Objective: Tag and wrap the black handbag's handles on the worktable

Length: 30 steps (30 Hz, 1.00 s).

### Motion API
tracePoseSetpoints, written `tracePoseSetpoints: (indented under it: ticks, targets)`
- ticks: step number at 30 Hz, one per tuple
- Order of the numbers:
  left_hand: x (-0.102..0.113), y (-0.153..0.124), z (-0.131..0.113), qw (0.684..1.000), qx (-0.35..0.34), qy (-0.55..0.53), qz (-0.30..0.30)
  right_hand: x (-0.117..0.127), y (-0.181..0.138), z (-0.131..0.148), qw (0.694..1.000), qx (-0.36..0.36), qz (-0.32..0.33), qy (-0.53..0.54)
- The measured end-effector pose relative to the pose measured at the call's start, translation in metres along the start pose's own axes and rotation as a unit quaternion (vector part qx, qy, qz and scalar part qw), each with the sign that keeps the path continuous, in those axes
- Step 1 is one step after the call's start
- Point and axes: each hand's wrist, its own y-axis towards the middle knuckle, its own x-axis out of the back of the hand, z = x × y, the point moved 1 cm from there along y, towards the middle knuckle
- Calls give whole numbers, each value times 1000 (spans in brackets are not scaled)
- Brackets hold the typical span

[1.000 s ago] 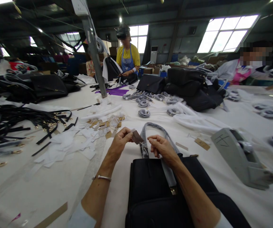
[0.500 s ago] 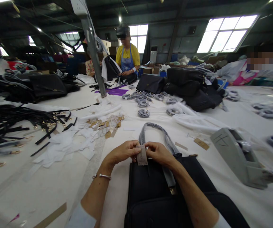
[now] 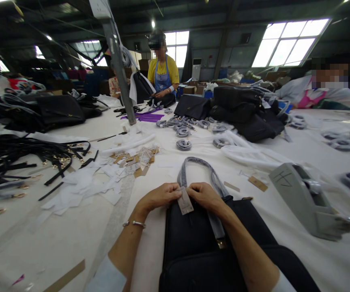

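A black handbag (image 3: 193,247) lies on the white table right in front of me, its wrapped grey handle (image 3: 196,167) looping away from me. My left hand (image 3: 160,196) and my right hand (image 3: 205,195) meet at the bag's top edge. Both pinch the top of a small tan tag (image 3: 185,202) that hangs down over the black leather. The fingers of each hand are curled closed on it.
A grey tape dispenser (image 3: 307,200) stands at the right. Loose tags and white paper scraps (image 3: 101,178) lie at the left, black straps (image 3: 16,158) beyond. Coiled grey straps (image 3: 183,144) and black bags (image 3: 248,111) sit farther back. Two other people work at the far side.
Both hands have come down from above the handle to the bag's top edge, bringing the tag with them; it now hangs over the bag.
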Motion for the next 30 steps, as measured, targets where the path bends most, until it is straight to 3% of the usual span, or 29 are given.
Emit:
tracePoseSetpoints:
  ticks: [4, 6, 10, 13, 17, 19, 25, 30]
  targets:
    - [5, -5, -9, 995, -48, -69, -57, 2, 0, 2, 998, 26, -26, 45]
    - [5, -7, -13, 991, -61, -91, -77, 0, 0, 1, 999, 34, -2, 25]
    - [0, -7, -14, 991, -25, -128, -39, -4, 1, -4, 999, -6, 49, 11]
    - [4, -7, -14, 982, -36, -171, -78, -2, 2, -3, 998, -9, 3, 66]
    - [14, -12, -16, 941, -110, -278, -161, -1, 5, -3, 995, -17, -54, 83]
    - [15, -15, -17, 936, -113, -305, -138, -2, 5, -5, 995, -19, -58, 78]
    - [-5, -15, -16, 972, 3, -223, 67, -5, 7, -11, 994, -17, -53, 90]
    - [-6, -12, -13, 982, 49, -171, 71, -4, 6, -10, 994, -28, -52, 92]
